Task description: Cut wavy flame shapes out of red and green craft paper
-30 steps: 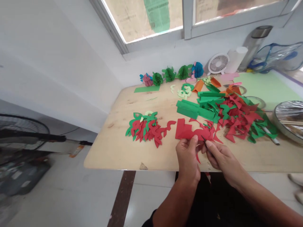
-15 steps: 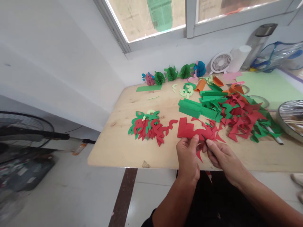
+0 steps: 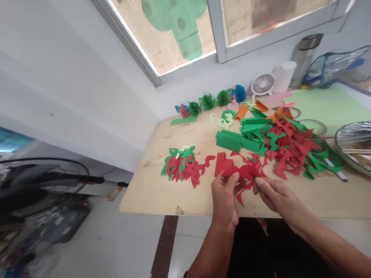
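Note:
A curved piece of red paper [image 3: 246,172] is pinched between the thumb and fingers of my left hand [image 3: 227,195]. At its right end, my right hand [image 3: 271,192] is closed on something dark and small, too hidden to make out. Just behind my left hand lies folded red paper [image 3: 220,162] on the table. Left of my hands is a pile of red and green cut shapes [image 3: 185,166]. A larger heap of red scraps [image 3: 292,148] lies beyond my right hand, with green folded strips [image 3: 232,141] beside it.
Paper balls [image 3: 207,102] line the wall side of the wooden table [image 3: 145,193]. A small white fan [image 3: 263,83], a steel flask [image 3: 305,56] and a film-covered bowl [image 3: 355,144] stand at the right. A marker [image 3: 335,170] lies near the bowl.
The view has shifted. The red paper in my left hand now shows a curved upper edge, apart from the folded red paper behind it. Both hands remain closed, close together.

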